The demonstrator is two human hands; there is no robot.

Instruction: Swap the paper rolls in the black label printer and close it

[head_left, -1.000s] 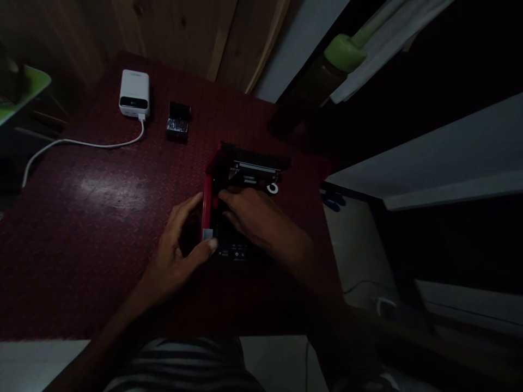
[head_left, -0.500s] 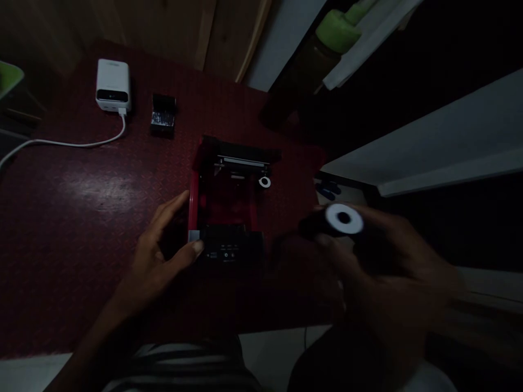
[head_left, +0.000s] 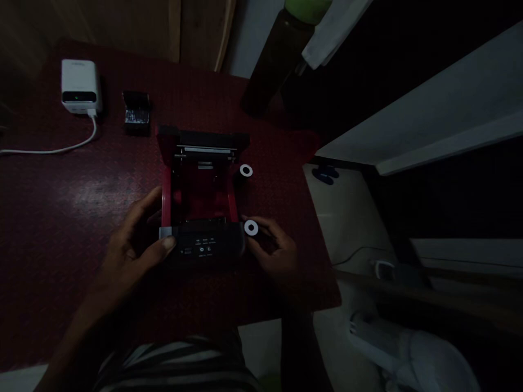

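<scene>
In the head view a red and black thermal printer point(head_left: 200, 245) stands on the table, its lid raised at the back and its red inner bay exposed. My left hand point(head_left: 137, 239) grips its left side, thumb on the front top corner and fingers along the wall. Close to the printer's right front corner, my right hand point(head_left: 273, 245) has its fingers closed around a small roll point(head_left: 251, 227) with a white ring-shaped end. Whether that roll rests on the table cannot be made out. A second similar roll point(head_left: 245, 171) is just right of the raised lid.
A white power bank point(head_left: 79, 81) with a plugged-in white cable point(head_left: 61, 149) lies at the back left. Beside it is a small black object point(head_left: 137, 111) with a shiny face. A dark bottle with a green cap point(head_left: 273, 60) stands at the back. The table's right edge point(head_left: 324, 234) drops to the floor.
My right hand has brought its roll from well out to the right, raised near the camera, down to the printer's right front corner. My left hand keeps its grip. The view has shifted right.
</scene>
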